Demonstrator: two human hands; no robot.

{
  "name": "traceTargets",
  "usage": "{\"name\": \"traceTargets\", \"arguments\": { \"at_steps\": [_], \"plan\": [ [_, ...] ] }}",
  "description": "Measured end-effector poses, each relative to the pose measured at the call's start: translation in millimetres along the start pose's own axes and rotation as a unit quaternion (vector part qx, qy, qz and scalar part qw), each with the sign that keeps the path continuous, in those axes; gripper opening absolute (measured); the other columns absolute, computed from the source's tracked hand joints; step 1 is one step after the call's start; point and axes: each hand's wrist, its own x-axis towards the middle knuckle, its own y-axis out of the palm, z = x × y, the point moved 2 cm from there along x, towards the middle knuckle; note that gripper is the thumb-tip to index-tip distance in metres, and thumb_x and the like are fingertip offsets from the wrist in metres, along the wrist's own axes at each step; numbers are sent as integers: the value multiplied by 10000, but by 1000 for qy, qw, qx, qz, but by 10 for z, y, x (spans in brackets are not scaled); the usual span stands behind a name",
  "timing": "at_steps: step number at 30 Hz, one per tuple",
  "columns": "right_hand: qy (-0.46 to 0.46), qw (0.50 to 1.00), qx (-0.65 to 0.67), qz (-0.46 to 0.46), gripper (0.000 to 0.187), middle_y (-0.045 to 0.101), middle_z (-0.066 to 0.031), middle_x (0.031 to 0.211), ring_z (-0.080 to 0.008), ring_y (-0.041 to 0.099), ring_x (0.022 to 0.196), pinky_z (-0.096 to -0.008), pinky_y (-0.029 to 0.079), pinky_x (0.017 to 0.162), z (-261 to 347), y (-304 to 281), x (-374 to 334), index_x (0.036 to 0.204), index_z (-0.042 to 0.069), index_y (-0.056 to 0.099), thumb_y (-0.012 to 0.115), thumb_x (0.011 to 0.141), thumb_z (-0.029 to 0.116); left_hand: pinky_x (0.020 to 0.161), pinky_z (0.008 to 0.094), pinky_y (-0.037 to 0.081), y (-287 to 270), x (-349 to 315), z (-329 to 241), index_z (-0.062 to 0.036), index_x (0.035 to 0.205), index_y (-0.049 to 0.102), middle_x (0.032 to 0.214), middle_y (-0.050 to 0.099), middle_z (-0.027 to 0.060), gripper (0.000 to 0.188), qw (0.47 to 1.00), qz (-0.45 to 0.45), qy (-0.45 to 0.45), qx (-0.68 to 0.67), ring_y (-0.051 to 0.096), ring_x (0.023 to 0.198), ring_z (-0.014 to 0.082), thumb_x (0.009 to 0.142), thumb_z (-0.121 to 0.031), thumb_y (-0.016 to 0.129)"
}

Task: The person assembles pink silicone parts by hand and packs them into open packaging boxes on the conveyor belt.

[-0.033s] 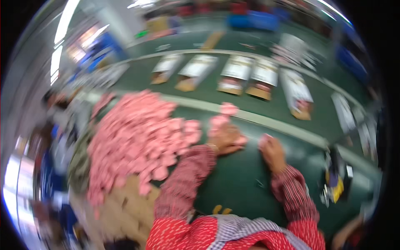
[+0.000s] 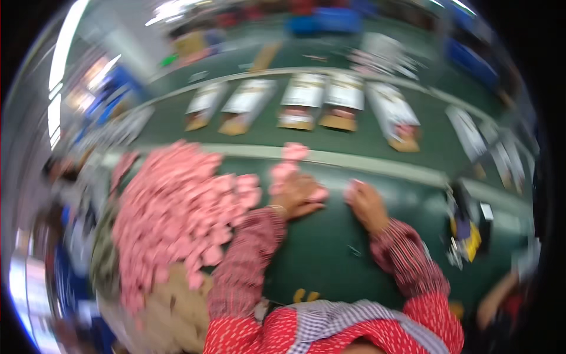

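Observation:
My left hand [image 2: 296,196] is closed over small pink rounded pieces at the middle of the green table [image 2: 312,253]; one pink piece [image 2: 320,193] shows at its fingertips. Just beyond it lie a few more loose pink pieces [image 2: 285,171] in a short row toward the belt's edge. A little way to the right, my right hand [image 2: 369,206] pinches a pink piece [image 2: 352,190] between thumb and fingers. To the left spreads a large heap of the same pink pieces [image 2: 171,206]. Blur hides their exact kind.
Beyond a pale rail [image 2: 354,165] runs a green belt with several open white boxes [image 2: 303,91] holding pink contents. Black and yellow tools [image 2: 466,236] lie at right. Brown cardboard [image 2: 174,312] sits below the heap. Another person's arm [image 2: 498,295] shows at lower right.
The whole scene has shifted left in the picture as my head turned. Both hands keep nearly the same place over the table and still hold pink pieces.

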Motion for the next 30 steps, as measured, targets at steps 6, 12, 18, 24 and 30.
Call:
{"name": "traceTargets", "arguments": {
  "at_steps": [6,12,18,24,30],
  "plan": [
    [77,997,26,-13,136,571,-131,953,-332,559,938,-412,476,792,-496,-159,244,917,47,588,603,858,169,1086,534,262,-86,-38,67,-94,1277,566,1313,561,73,588,989,15,22,146,481,1240,281,808,-421,704],
    [118,992,14,38,187,550,-113,978,-310,562,981,-411,482,808,-1159,-133,716,907,56,581,621,896,238,1113,576,212,40,-70,29,-107,1305,557,1325,556,59,553,987,9,-16,162,473,1250,295,861,-424,646],
    [94,995,-6,45,181,599,-117,1006,-303,605,996,-422,506,846,-1539,314,1268,885,74,643,583,898,244,1111,579,216,-4,-259,133,-121,1304,561,1330,553,62,536,984,2,-42,174,455,1258,295,867,-421,640],
    [119,970,-200,-73,212,523,-151,1025,-355,590,938,-426,537,784,-1636,450,1320,1073,19,570,548,862,25,1069,527,286,3,-287,352,-87,1306,554,1329,538,103,519,978,-90,-87,165,451,1251,333,835,-256,690],
    [-139,986,59,67,296,544,-112,1127,-298,601,996,-375,562,782,-195,1167,1561,1091,82,589,590,796,71,1049,486,334,-56,-345,495,-31,1134,560,1232,584,121,404,972,-136,-105,161,510,1177,335,798,-183,724]
  ]
}}
